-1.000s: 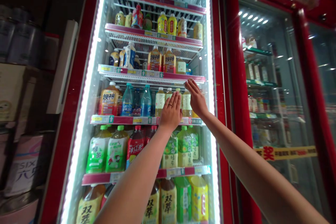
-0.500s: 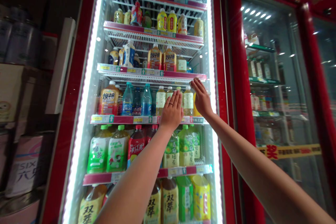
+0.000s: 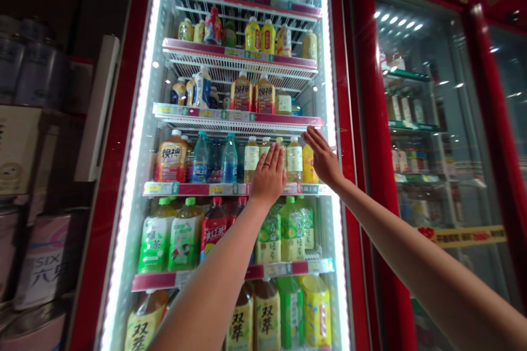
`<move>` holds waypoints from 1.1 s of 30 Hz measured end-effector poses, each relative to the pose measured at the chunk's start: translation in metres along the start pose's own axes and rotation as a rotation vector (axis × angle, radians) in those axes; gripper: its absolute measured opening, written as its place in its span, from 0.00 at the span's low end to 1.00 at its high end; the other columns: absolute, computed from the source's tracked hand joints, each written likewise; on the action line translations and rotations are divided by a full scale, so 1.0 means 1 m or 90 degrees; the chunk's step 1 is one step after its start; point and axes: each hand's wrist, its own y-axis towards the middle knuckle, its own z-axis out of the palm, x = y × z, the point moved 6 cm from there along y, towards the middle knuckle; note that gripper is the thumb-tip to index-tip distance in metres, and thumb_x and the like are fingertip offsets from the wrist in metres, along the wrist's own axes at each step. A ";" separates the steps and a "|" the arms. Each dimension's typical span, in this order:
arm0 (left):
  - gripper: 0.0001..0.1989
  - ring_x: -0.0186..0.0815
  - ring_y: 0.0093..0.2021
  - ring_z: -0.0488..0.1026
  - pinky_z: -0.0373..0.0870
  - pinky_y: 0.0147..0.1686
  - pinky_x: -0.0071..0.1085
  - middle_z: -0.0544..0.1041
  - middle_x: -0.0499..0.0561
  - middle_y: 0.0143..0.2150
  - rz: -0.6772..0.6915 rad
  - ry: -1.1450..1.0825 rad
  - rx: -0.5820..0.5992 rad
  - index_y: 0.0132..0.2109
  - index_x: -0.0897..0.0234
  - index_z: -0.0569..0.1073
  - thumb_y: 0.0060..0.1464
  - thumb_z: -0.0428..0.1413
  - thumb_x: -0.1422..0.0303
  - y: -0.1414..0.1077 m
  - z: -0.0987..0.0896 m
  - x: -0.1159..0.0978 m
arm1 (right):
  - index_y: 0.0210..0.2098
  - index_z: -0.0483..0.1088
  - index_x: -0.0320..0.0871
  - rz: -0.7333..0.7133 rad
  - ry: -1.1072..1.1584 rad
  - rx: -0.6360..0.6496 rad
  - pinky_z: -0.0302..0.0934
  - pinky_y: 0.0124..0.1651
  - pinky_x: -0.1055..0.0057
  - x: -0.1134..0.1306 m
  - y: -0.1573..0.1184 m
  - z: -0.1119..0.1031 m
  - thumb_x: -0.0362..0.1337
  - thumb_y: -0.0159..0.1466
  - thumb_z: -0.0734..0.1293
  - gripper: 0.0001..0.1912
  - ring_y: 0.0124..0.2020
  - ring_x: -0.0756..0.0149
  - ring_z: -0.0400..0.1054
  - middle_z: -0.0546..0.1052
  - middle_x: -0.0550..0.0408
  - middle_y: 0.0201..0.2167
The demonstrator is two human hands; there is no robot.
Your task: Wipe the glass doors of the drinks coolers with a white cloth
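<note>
Both arms reach toward a lit drinks fridge with red sides. My left hand (image 3: 268, 175), a ring on one finger, is stretched out flat with nothing in it. It covers part of a row of pale-labelled bottles (image 3: 293, 159). To its right, my right hand (image 3: 326, 160) is also extended with straight fingers, holding nothing. Its fingertips come near the shelf edge (image 3: 284, 119) above, and a yellow bottle (image 3: 308, 164) shows beside it. I cannot tell whether either hand touches anything. Green tea bottles (image 3: 292, 230) stand one shelf below, partly behind my left forearm.
Several wire shelves hold bottles, among them orange-red ones (image 3: 242, 93) and blue ones (image 3: 200, 159). A second red-framed fridge (image 3: 366, 120) with glass doors stands at right. Stacked cans (image 3: 41, 263) and a cardboard box (image 3: 18, 148) line the dark left side.
My right hand has shifted slightly right and down, widening the gap to my left hand. My left hand stays nearly where it was. The whole view has moved a little.
</note>
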 end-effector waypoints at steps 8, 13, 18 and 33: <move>0.43 0.45 0.84 0.43 0.49 0.82 0.51 0.45 0.58 0.84 -0.002 -0.011 -0.012 0.80 0.69 0.25 0.72 0.43 0.69 0.000 0.000 0.000 | 0.78 0.57 0.61 0.105 -0.035 -0.102 0.58 0.79 0.41 -0.025 -0.003 -0.004 0.25 0.71 0.54 0.40 0.80 0.54 0.54 0.62 0.63 0.78; 0.40 0.44 0.84 0.42 0.49 0.82 0.50 0.44 0.60 0.84 -0.002 -0.009 -0.001 0.81 0.72 0.31 0.72 0.42 0.69 0.000 0.000 0.000 | 0.78 0.57 0.62 0.047 -0.035 -0.040 0.57 0.80 0.43 -0.013 0.006 0.001 0.23 0.70 0.54 0.43 0.80 0.57 0.53 0.63 0.67 0.78; 0.39 0.44 0.84 0.41 0.48 0.83 0.48 0.44 0.61 0.84 -0.005 -0.002 0.011 0.82 0.76 0.37 0.72 0.43 0.69 0.000 0.000 0.000 | 0.77 0.59 0.61 -0.016 -0.013 0.025 0.56 0.80 0.44 -0.021 -0.017 -0.015 0.22 0.70 0.52 0.42 0.80 0.58 0.54 0.61 0.67 0.78; 0.41 0.44 0.83 0.44 0.50 0.82 0.50 0.48 0.59 0.84 -0.001 0.006 -0.018 0.82 0.71 0.34 0.71 0.44 0.69 -0.001 0.000 0.001 | 0.73 0.68 0.53 0.034 -0.019 0.002 0.56 0.80 0.44 -0.041 -0.015 -0.029 0.23 0.70 0.53 0.37 0.79 0.58 0.56 0.66 0.59 0.77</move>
